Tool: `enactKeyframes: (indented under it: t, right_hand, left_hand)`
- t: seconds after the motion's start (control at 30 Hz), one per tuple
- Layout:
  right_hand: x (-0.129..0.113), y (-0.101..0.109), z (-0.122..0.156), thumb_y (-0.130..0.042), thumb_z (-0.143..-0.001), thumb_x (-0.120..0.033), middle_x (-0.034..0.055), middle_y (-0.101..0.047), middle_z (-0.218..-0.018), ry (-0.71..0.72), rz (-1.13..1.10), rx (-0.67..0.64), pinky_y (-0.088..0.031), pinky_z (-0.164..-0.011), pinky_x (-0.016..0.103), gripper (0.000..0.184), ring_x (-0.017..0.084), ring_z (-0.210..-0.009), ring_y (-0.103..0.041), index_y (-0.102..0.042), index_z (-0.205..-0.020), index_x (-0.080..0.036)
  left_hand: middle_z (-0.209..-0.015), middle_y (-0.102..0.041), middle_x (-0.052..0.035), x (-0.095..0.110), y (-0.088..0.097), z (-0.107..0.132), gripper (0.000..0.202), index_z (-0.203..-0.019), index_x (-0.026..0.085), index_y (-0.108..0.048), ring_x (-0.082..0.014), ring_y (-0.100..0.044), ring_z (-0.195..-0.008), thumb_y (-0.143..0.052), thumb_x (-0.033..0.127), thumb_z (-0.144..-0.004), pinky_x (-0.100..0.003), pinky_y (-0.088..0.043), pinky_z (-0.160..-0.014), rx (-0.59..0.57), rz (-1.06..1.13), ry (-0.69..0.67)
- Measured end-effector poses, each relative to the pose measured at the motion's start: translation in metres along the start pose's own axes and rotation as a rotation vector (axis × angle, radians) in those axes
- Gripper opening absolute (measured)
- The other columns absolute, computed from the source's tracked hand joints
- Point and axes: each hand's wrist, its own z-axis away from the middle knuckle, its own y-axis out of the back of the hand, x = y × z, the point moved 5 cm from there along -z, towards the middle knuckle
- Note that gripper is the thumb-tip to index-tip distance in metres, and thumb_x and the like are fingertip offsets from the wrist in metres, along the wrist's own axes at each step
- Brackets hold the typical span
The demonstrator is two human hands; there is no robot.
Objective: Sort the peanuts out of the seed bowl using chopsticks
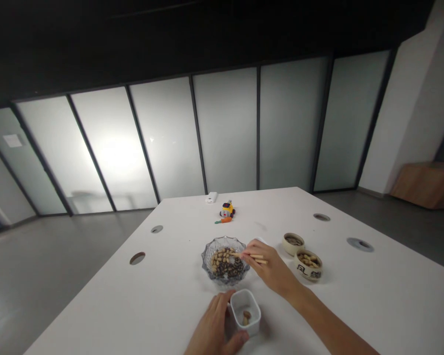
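Observation:
My right hand [270, 268] is closed on a pair of wooden chopsticks [249, 256] whose tips reach into a cut-glass bowl [225, 260] holding pale peanuts and dark seeds. My left hand [216, 328] wraps round the left side of a small white square cup [245, 312] near the table's front edge; one or two nuts lie in it.
Two small round ceramic bowls [293, 243] [309, 264] with nuts or seeds stand right of my right hand. A yellow toy [227, 210] and a white box [211, 197] sit at the far end of the white table [373, 296], which has several round cable holes.

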Motion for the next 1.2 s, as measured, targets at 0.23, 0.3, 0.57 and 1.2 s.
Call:
enactKeyframes:
  t: [0.23, 0.3, 0.57, 1.2]
  right_hand:
    - [0.003, -0.004, 0.002, -0.057, -0.108, -0.049, 0.0077, -0.074, -0.094, 0.003, -0.032, -0.005, -0.056, -0.08, 0.035, 0.04, 0.023, -0.086, -0.071, -0.08, -0.089, -0.023]
    - [0.003, -0.005, 0.002, -0.058, -0.108, -0.048, 0.0077, -0.074, -0.093, 0.006, -0.034, -0.012, -0.056, -0.079, 0.035, 0.039, 0.023, -0.085, -0.071, -0.08, -0.089, -0.023]
    - [0.0, -0.005, 0.002, -0.055, -0.109, -0.048, 0.0078, -0.073, -0.093, 0.019, -0.026, -0.022, -0.056, -0.081, 0.035, 0.04, 0.023, -0.087, -0.071, -0.079, -0.09, -0.023]
    - [-0.027, 0.06, -0.011, -0.064, -0.101, -0.06, 0.0077, -0.076, -0.091, -0.081, -0.102, 0.088, -0.058, -0.082, 0.035, 0.044, 0.024, -0.085, -0.072, -0.081, -0.085, -0.022]
  left_hand:
    - [-0.135, -0.064, -0.019, 0.002, 0.001, 0.001, 0.067, -0.146, 0.015, -0.051, -0.0369, -0.061, -0.123, -0.076, 0.023, -0.084, -0.048, -0.048, -0.108, -0.007, -0.01, -0.007]
    - [-0.136, -0.063, -0.0191, 0.001, 0.001, 0.001, 0.069, -0.146, 0.015, -0.051, -0.0369, -0.06, -0.123, -0.076, 0.022, -0.083, -0.048, -0.048, -0.108, -0.011, -0.005, 0.005]
    - [-0.137, -0.064, -0.0185, -0.001, 0.0, 0.0, 0.069, -0.147, 0.017, -0.052, -0.0371, -0.06, -0.125, -0.078, 0.025, -0.084, -0.046, -0.047, -0.109, -0.003, 0.006, -0.006]
    - [-0.136, -0.063, -0.0186, -0.002, 0.0, 0.0, 0.073, -0.148, 0.015, -0.051, -0.0373, -0.06, -0.124, -0.076, 0.024, -0.08, -0.048, -0.046, -0.109, 0.005, 0.005, 0.014]
